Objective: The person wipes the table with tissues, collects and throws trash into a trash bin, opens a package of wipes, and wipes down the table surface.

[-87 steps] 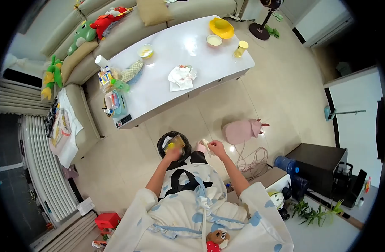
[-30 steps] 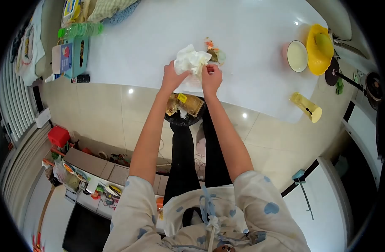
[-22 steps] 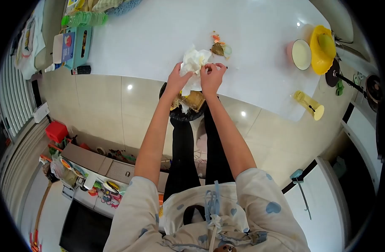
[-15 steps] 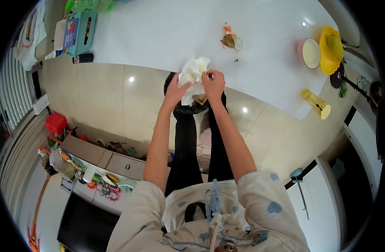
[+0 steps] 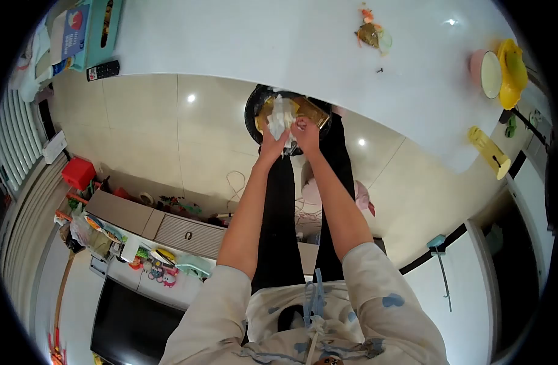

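A crumpled white tissue [image 5: 280, 115] is held between my two hands over a black-lined trash bin [image 5: 251, 115] by the table's edge. My left hand [image 5: 273, 142] has its fingers closed on the tissue's lower left side. On the other side, my right hand [image 5: 305, 132] is closed in a pinch at the tissue's right edge. Gold-coloured packaging [image 5: 312, 112] shows inside the bin. Food scraps [image 5: 370, 35], orange, brown and pale green, lie on the white table [image 5: 242, 42] beyond my hands.
A pink bowl [image 5: 487, 74], a yellow dish [image 5: 511, 74] and a yellow holder [image 5: 489, 152] sit at the table's right side. A black remote [image 5: 102, 70] lies at the left edge beside a teal box [image 5: 102, 36]. Behind me runs a cabinet [image 5: 125, 214] with a television [image 5: 133, 322].
Both hands have moved down from the table's edge to the bin with the tissue. The view has shifted, and more of the bin and its contents now shows.
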`<state>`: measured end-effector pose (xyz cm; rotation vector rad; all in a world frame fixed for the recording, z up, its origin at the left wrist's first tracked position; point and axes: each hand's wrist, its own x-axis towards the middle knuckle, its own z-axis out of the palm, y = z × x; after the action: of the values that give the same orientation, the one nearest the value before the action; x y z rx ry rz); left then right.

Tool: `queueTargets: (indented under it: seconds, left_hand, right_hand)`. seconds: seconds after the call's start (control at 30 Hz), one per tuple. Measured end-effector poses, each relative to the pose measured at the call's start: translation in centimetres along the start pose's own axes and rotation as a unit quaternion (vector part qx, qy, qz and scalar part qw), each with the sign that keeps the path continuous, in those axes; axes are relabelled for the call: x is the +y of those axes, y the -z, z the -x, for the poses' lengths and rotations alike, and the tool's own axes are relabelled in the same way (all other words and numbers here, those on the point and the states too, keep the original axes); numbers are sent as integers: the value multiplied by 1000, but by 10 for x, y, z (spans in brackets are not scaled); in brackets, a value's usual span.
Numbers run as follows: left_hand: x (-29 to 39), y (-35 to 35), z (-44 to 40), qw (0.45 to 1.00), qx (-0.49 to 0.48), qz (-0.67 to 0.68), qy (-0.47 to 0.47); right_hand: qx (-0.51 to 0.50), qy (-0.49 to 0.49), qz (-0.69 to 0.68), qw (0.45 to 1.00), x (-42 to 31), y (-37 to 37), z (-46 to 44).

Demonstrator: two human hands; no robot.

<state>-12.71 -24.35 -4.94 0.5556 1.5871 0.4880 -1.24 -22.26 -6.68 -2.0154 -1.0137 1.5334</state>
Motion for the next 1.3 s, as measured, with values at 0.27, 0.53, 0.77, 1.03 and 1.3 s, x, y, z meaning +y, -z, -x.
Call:
queueTargets:
  seconds: [0.27, 0.53, 0.77, 1.03, 1.3]
  left_hand:
    - [-9, 3, -7, 999, -3, 9, 33]
    - [-7, 14, 6, 974, 99, -164, 122]
    - [86, 11, 3, 939, 241, 239, 50]
    - [193, 2, -3, 919, 361, -153, -21]
    - [205, -1, -25, 828, 228, -512, 14]
  right_hand:
    - [42, -23, -17, 999, -14, 21, 3]
    - [134, 86, -34, 987, -123, 130, 14]
    - [379, 168, 146, 898, -143, 227, -119]
    - [209, 421, 232, 852, -209, 171, -192]
    - [114, 360, 198, 905, -167, 130, -100]
